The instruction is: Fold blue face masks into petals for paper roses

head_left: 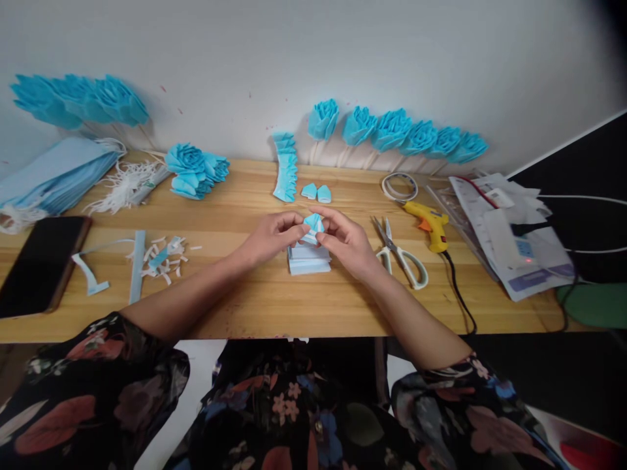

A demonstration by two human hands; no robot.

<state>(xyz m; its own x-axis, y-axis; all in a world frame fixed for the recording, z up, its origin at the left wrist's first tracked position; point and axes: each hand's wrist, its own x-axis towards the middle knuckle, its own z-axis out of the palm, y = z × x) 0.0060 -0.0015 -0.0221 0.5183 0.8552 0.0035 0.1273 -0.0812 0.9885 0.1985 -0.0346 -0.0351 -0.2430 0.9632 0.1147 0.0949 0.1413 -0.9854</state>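
Between my two hands is a small folded piece of blue-and-white fabric (314,224), its top shaped to a point. My left hand (279,235) pinches its left side with thumb and fingertips. On the right side, my right hand (345,238) grips it the same way. Just below lies a stack of pale blue-white cut pieces (309,262), partly hidden by the hands. Two folded blue petals (324,194) rest on the table just beyond. Farther back stands a long strip of overlapping blue petals (285,166).
Blue fabric flowers (393,129) on sticks lean along the wall. Scissors (392,248), a yellow glue gun (431,225) and a tape roll (400,187) lie right. Left are a phone (44,264), face masks (63,173), scraps (166,258) and a flower bunch (193,171).
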